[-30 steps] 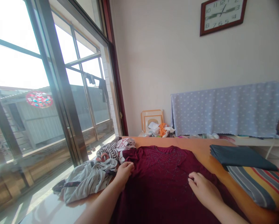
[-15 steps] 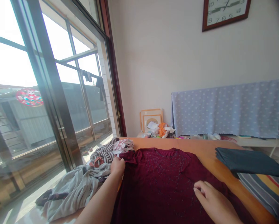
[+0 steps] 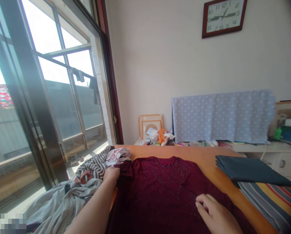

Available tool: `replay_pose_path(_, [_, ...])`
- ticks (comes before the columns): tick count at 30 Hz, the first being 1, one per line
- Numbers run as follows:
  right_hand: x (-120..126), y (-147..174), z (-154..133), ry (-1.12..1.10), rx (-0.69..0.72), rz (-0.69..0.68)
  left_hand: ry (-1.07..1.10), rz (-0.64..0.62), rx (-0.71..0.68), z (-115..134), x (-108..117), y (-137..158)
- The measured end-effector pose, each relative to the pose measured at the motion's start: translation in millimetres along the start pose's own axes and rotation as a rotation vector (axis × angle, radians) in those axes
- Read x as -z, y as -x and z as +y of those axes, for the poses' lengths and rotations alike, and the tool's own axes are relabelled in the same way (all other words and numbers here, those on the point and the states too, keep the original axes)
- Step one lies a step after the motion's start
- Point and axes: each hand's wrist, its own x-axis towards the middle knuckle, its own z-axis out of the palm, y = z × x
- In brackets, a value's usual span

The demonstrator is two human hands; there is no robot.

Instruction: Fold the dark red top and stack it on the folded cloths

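A dark maroon long-sleeved top (image 3: 157,191) with dark beaded or patterned lines around the neckline lies spread in front of me, neckline facing away. At its upper left, my left hand (image 3: 111,175) is closed around the bunched sleeve. Over the right side of the chest hovers or rests my right hand (image 3: 213,211), its fingers loosely curled and a small gap showing between thumb and fingers; whether it touches the fabric I cannot tell. No cloth shows in its grasp. The top's lower part runs out of view at the bottom.
Crumpled clothes, including a grey garment (image 3: 62,204) and a striped one (image 3: 94,164), lie left beside the window. On the right of the orange-brown table (image 3: 199,151) are a folded dark cloth (image 3: 252,170) and a striped folded cloth (image 3: 272,201). A dotted blue cover (image 3: 221,117) stands behind.
The view has turned slightly right and tilted up. My left hand keeps its hold on the sleeve. The right hand stays over the chest, its thumb and fingers a little further apart.
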Motion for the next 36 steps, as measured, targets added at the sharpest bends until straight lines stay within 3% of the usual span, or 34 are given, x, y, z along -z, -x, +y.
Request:
replay_pose_path(8, [3,0,-4,-0.012,-0.025,-0.02,-0.103,0.081,-0.164,42,30,0])
replay_pose_path(15, [7,0,-7,-0.017,-0.034,-0.024,-0.148,0.105,-0.381,82,44,24])
replay_pose_path(18, [9,1,-10,-0.018,-0.038,-0.019,-0.14,0.089,-0.475,100,35,46])
replay_pose_path(21, [11,1,-14,-0.024,-0.043,-0.011,-0.048,-0.015,-0.565,110,17,67])
replay_pose_path(25, [12,1,-15,-0.027,-0.045,-0.016,0.259,-0.202,-0.512,107,-3,69])
replay_pose_path(31, [10,1,-13,-0.028,-0.047,-0.021,0.166,-0.133,-0.413,90,-14,47])
replay_pose_path(36, [12,1,-15,-0.025,-0.052,-0.016,0.068,-0.258,-0.563,74,-39,62])
